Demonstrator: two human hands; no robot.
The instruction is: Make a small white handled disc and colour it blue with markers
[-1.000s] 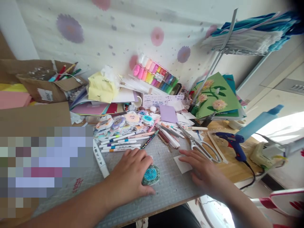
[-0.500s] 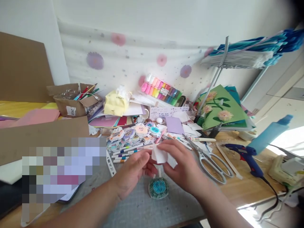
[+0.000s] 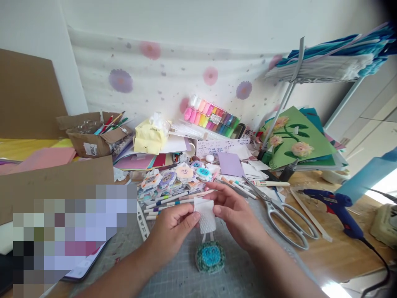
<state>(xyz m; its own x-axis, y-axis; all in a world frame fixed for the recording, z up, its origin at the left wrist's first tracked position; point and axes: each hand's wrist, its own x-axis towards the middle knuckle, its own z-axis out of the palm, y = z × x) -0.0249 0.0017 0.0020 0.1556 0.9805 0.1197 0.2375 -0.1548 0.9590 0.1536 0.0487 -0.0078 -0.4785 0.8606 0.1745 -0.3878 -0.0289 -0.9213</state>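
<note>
A small white piece of tissue (image 3: 207, 221) with a dimpled texture hangs upright in front of me. My left hand (image 3: 173, 227) pinches its left edge between thumb and fingers. At the right edge, the thumb of my right hand (image 3: 237, 215) lies against or very close to the tissue, while its other fingers stretch out apart above. Just below lies a rounded craft piece (image 3: 211, 257), blue in the middle with a dark green speckled border, on the grey cutting mat (image 3: 173, 277). Two thin white strips (image 3: 208, 237) run from its top toward the tissue.
Markers (image 3: 170, 203) and paper cut-outs (image 3: 167, 178) crowd the mat's far side. To the right lie large scissors (image 3: 279, 211) and a blue glue gun (image 3: 336, 205) with its cord. A cardboard box (image 3: 89, 138) and a tray of coloured clay (image 3: 212, 116) stand behind.
The tissue has come down and turned its dimpled face toward me. My left hand now grips its edge, and my right hand's fingers have spread away from it. The view has shifted slightly.
</note>
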